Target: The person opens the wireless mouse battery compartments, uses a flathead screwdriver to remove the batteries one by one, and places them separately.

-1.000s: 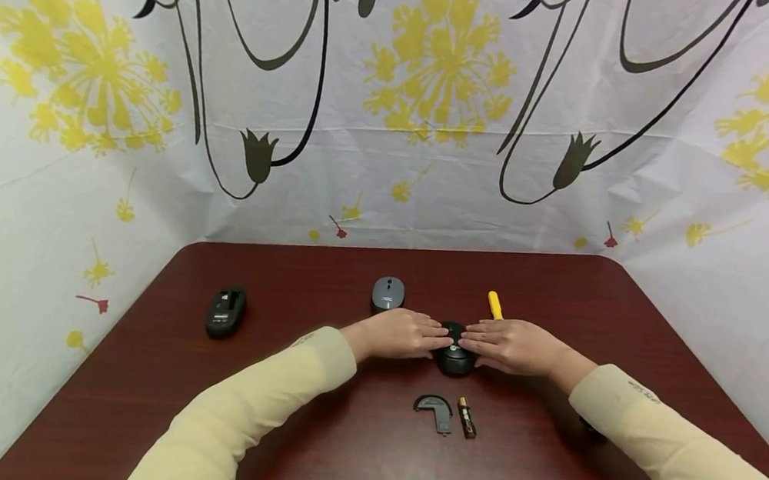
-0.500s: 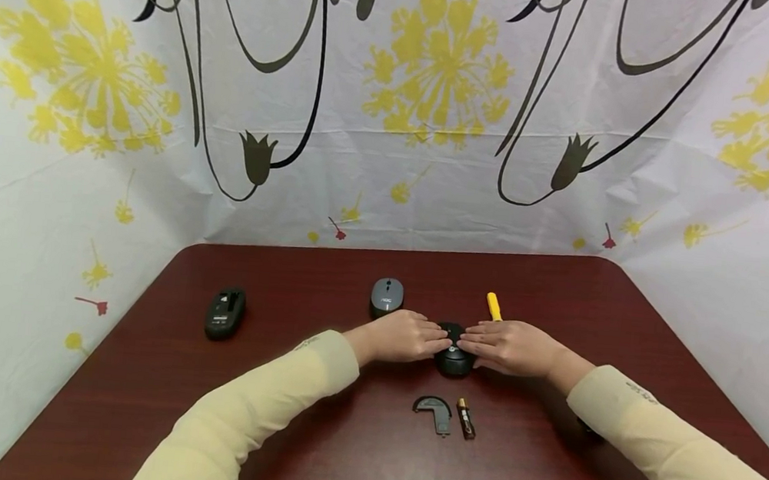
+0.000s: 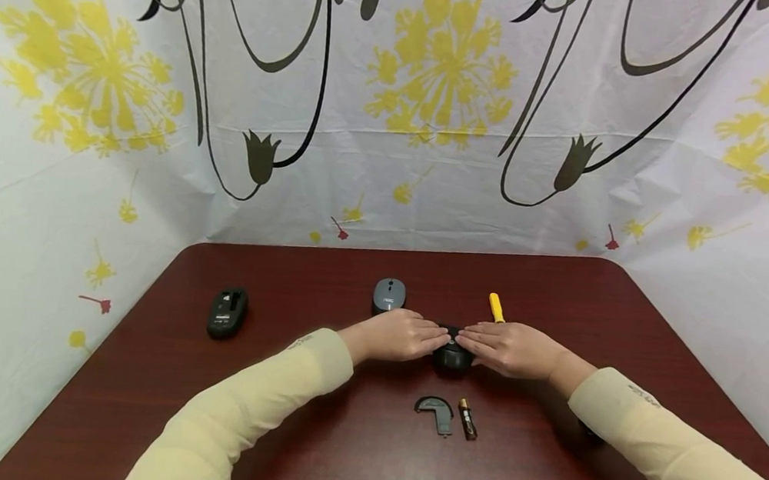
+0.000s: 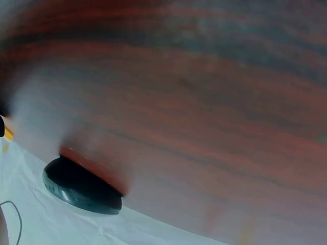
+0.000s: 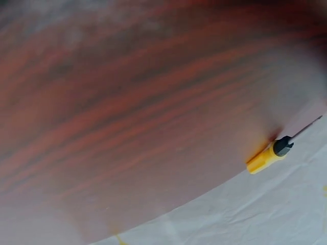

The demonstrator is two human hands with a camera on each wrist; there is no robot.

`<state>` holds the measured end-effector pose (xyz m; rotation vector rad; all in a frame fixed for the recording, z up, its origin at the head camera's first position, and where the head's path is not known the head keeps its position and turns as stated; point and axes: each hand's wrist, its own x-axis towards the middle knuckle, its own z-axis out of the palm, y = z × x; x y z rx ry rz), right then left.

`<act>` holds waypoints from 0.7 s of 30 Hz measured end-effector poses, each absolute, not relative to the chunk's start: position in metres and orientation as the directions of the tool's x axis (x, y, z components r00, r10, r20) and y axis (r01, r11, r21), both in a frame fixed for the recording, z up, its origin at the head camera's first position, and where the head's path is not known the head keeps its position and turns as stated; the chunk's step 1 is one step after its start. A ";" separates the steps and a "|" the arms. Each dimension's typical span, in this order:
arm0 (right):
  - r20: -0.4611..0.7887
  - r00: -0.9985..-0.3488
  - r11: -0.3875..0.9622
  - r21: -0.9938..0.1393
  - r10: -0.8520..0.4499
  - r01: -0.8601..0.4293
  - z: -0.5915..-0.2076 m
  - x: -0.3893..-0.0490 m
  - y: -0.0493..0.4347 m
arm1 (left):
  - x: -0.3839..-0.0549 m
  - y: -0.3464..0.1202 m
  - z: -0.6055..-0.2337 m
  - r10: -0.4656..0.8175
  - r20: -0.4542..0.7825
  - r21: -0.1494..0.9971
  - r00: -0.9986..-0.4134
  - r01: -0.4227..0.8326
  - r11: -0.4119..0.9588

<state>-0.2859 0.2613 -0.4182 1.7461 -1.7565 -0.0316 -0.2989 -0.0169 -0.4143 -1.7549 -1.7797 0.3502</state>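
A black computer mouse (image 3: 453, 359) lies on the dark red table between my two hands in the head view. My left hand (image 3: 403, 334) holds it from the left, its long fingers extended over the top. From the right, my right hand (image 3: 511, 349) holds the same mouse, and the fingertips of both hands almost meet above it. My thumbs and the mouse's sides are mostly hidden. Nearer me lie a grey curved cover piece (image 3: 439, 411) and a small battery (image 3: 467, 419). Neither hand shows clearly in the wrist views.
A grey mouse (image 3: 389, 294) sits just behind my left hand. Behind the right one lies a yellow-handled screwdriver (image 5: 264, 159), partly hidden in the head view. Another black mouse (image 3: 227, 313) is at the left. A patterned white cloth (image 3: 389, 194) hangs beyond the table's far edge.
The black mouse has tilted slightly under my fingers, and my fingertips have come a little closer together over it. The other things on the table stay in place.
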 end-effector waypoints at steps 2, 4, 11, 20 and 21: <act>0.431 0.090 0.127 0.450 -0.898 -0.884 -0.417 -0.284 0.260 | -0.298 -0.020 -0.413 0.968 0.243 -0.589 0.066 0.803 0.093; 0.442 0.067 0.153 0.443 -0.894 -0.884 -0.415 -0.283 0.258 | -0.297 -0.023 -0.411 0.962 0.263 -0.601 0.071 0.792 0.106; 0.474 -0.025 0.235 0.390 -0.880 -0.890 -0.408 -0.273 0.246 | -0.290 -0.036 -0.406 0.923 0.382 -0.531 0.040 0.827 0.184; 0.543 -0.101 0.279 0.258 -0.834 -0.925 -0.403 -0.261 0.229 | -0.277 -0.052 -0.402 0.858 0.513 -0.445 0.011 0.858 0.255; 0.546 -0.112 0.283 0.239 -0.830 -0.929 -0.402 -0.259 0.227 | -0.276 -0.054 -0.401 0.852 0.523 -0.437 0.013 0.862 0.255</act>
